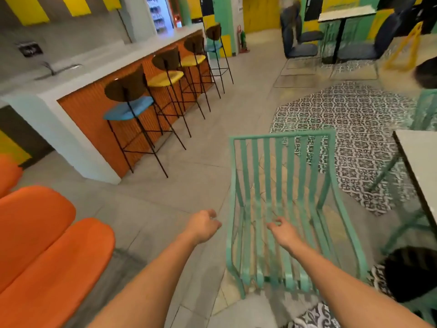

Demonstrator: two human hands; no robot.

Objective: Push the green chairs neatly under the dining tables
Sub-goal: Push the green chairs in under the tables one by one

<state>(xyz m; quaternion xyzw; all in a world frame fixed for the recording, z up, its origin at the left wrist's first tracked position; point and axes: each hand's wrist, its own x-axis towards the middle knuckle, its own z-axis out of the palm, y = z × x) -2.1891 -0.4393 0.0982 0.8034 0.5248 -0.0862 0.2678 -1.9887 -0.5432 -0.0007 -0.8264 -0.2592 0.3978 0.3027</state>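
My right hand (282, 229) hovers loosely curled and empty over the seat of the slatted mint-green chair (281, 185), my left hand (203, 224) likewise empty beside it.

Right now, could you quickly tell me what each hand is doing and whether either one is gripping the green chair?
Left hand: open, fingers loosely curled, holding nothing, beside the green chair.
Right hand: open, fingers curled, above the seat slats, gripping nothing.
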